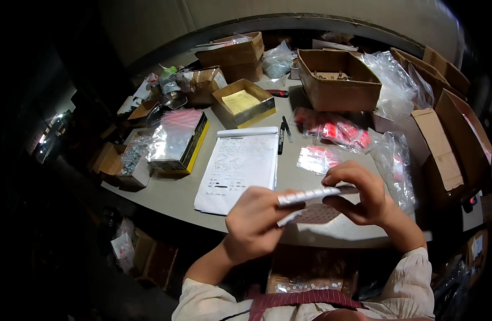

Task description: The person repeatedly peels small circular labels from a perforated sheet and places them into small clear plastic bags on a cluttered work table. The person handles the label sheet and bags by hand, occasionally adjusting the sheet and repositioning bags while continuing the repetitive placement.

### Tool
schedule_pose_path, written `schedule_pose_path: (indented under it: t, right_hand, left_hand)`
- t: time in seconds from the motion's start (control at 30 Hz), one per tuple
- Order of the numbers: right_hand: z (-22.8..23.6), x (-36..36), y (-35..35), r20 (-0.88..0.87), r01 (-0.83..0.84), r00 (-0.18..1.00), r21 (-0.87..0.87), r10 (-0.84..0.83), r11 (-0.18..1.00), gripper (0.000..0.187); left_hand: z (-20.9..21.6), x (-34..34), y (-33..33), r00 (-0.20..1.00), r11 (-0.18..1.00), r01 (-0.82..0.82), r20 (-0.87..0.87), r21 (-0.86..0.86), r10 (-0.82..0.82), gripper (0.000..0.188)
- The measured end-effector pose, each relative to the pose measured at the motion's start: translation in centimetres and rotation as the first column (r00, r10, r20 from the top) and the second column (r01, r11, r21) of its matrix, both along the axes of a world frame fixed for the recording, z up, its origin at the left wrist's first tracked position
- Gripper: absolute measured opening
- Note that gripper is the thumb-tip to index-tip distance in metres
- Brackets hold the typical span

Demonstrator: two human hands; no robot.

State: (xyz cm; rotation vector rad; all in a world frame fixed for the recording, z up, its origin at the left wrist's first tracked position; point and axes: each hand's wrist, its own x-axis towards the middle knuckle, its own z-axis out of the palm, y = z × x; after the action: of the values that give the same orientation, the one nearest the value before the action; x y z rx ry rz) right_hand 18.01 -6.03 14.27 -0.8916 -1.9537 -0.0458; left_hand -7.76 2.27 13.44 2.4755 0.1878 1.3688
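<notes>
White packet between my hands, above bench, just right of notepad's lower corner. My left hand grips left end, fingers curled; my right hand pinches right end, thumb against fingertips. Bench's near edge curves just below notepad. Bare strip right of notepad, up to flat clear bags with red markings; black marker beside notepad's upper right edge. Packet flat, tilted, seen near edge-on, small dark marks along top; pinkish dotted face below, can't tell if same piece.
</notes>
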Motion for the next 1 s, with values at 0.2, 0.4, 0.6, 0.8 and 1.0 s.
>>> schedule_pose_path:
  t: [0.2,0.4,0.6,0.8,1.0]
  right_hand:
    - [-0.6,0.3,-0.2,-0.264,-0.068,0.964,-0.385,-0.039,0.920,0.019]
    - [-1.5,0.6,0.3,-0.381,-0.187,0.924,-0.528,-0.034,0.828,0.020]
    - [-1.6,0.9,0.9,-0.532,-0.322,0.843,-0.616,-0.079,0.719,0.021]
    - [-3.2,2.1,2.1,-0.532,-0.343,0.842,-0.655,-0.088,0.674,0.018]
    - [-3.6,2.2,3.1,-0.486,-0.239,0.872,-0.519,-0.053,0.821,0.028]
  left_hand:
    - [-1.4,0.6,0.9,0.990,0.813,0.094,-0.029,-0.575,-0.135,0.028]
    - [-1.9,1.4,0.6,0.985,0.744,0.162,0.056,-0.648,-0.166,0.023]
    - [-2.7,2.0,1.0,0.978,0.624,0.209,0.151,-0.753,-0.146,0.022]
    - [-3.0,2.8,2.0,0.963,0.456,0.268,0.231,-0.849,-0.136,0.021]
    - [-3.8,3.6,2.6,0.963,0.492,0.269,0.237,-0.828,-0.129,0.023]
